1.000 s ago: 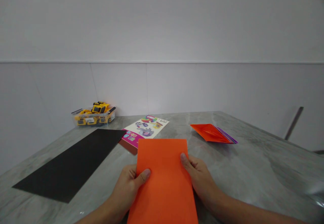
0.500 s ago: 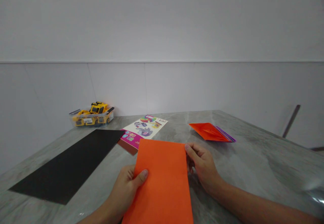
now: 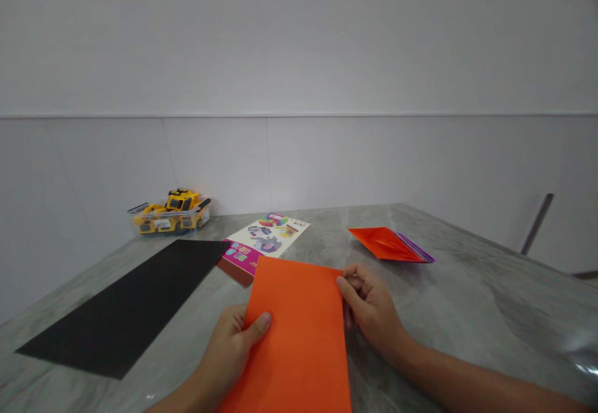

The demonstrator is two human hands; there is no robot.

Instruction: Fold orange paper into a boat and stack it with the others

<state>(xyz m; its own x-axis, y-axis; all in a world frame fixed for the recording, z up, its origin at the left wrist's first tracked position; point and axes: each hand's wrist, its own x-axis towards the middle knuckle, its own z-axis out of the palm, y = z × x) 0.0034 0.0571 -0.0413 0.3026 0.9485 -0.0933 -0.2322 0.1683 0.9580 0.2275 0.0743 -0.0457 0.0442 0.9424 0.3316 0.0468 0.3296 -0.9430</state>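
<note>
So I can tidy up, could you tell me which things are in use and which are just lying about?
In use: orange rectangular paper sheet, in left hand and right hand.
Lying about: black rectangular sheet, illustrated booklet, clear tub of yellow toy trucks, folded coloured paper stack.

Your right hand (image 3: 371, 310) shifted up the orange sheet (image 3: 299, 332) from mid-edge to the far right corner, fingers now pinching there, sheet skewed, near end swung left, your left hand (image 3: 231, 354) drawn slightly nearer you.
</note>
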